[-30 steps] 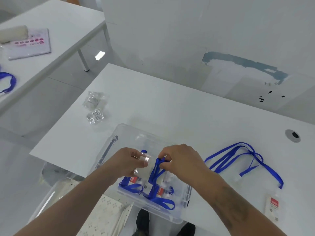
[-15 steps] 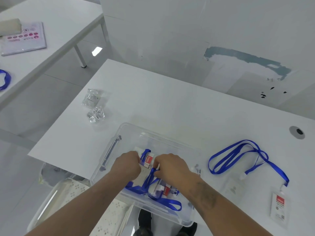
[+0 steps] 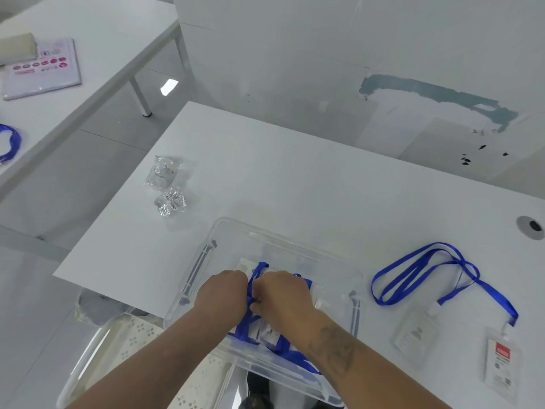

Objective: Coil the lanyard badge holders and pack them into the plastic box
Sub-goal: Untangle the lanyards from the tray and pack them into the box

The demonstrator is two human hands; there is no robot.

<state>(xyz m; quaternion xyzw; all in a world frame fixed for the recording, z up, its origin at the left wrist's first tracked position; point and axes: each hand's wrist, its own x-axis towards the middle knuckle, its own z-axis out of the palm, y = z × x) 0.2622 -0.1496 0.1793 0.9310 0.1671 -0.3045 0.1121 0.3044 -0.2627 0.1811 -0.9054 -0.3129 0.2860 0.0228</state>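
Note:
A clear plastic box (image 3: 283, 240) sits at the near edge of the white table (image 3: 295, 178). Both hands are down inside it. My left hand (image 3: 222, 293) and my right hand (image 3: 283, 293) are side by side with curled fingers, gripping a blue lanyard (image 3: 259, 268) wound round a badge holder. More blue strap and badge holders (image 3: 265, 332) lie in the box beneath my wrists, partly hidden. Right of the box, loose blue lanyards (image 3: 413, 273) lie uncoiled on the table, joined to two clear badge holders (image 3: 415, 335) (image 3: 501, 358).
Two crumpled clear plastic wrappers (image 3: 165, 184) lie left of the box. A cable grommet (image 3: 530, 227) is at the right edge. A second table (image 3: 88, 31) at the left bears a booklet and another blue lanyard (image 3: 10, 141). A white perforated chair (image 3: 132, 343) stands below the table edge.
Both hands have gone lower into the box with the wound lanyard and drawn closer together. The view has tilted slightly.

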